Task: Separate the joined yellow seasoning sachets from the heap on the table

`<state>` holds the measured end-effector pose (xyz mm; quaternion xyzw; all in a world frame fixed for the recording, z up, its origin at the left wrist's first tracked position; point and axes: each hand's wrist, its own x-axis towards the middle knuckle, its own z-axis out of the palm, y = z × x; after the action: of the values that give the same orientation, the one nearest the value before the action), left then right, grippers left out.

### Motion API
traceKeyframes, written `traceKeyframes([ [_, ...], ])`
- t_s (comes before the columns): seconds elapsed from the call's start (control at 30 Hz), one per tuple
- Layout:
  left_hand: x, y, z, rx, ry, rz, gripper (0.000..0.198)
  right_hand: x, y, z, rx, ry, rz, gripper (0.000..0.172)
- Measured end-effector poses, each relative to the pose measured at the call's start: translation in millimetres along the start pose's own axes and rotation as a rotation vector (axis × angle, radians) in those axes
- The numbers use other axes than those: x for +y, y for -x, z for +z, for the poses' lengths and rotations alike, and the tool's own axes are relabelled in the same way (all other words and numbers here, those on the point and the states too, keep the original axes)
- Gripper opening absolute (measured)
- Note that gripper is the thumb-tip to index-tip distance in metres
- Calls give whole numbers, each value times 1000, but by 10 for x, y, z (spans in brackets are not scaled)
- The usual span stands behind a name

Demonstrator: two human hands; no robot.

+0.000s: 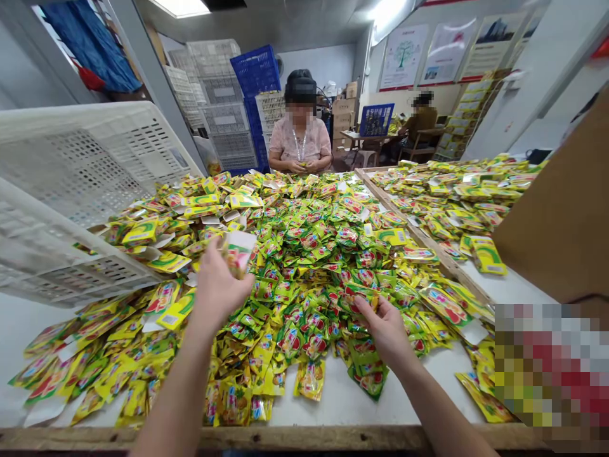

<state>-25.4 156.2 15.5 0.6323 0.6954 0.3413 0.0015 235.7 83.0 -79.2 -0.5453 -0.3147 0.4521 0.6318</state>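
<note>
My left hand is raised above the near edge of a large heap of yellow-green foil sachets, pinching one small sachet with a pale back and red and green print. My right hand reaches into the heap, its fingertips on a sachet. I cannot tell whether that sachet is gripped. The heap spreads over a white table top, and loose sachets lie near its front edge.
A tilted white plastic crate leans in at the left. A wooden strip separates a second sachet pile. Across the table, a co-worker handles sachets. Stacked crates stand behind, and a brown cardboard sheet rises at the right.
</note>
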Motion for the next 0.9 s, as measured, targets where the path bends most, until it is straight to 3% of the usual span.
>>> traceKeyframes([
  [0.07,280,350,94,-39,134,173,79,-34,-18,-42,103,-34,-65,36],
  [0.17,541,771,295,-227,204,308,70,-229,66,-110,218,-76,-284,25],
  [0.23,587,926,408,-272,242,372,69,-413,193,-109,179,-30,-457,20],
  [0.33,536,1004,507,-196,335,490,70,-633,350,-13,9,151,-608,24],
  [0.47,418,1011,560,-70,391,630,65,-742,321,109,-192,515,-596,20],
  [0.63,334,1033,614,-62,336,738,63,-828,174,104,-475,777,-516,14],
  [0.9,374,1093,609,-75,492,706,62,-913,122,100,-544,796,-549,12],
])
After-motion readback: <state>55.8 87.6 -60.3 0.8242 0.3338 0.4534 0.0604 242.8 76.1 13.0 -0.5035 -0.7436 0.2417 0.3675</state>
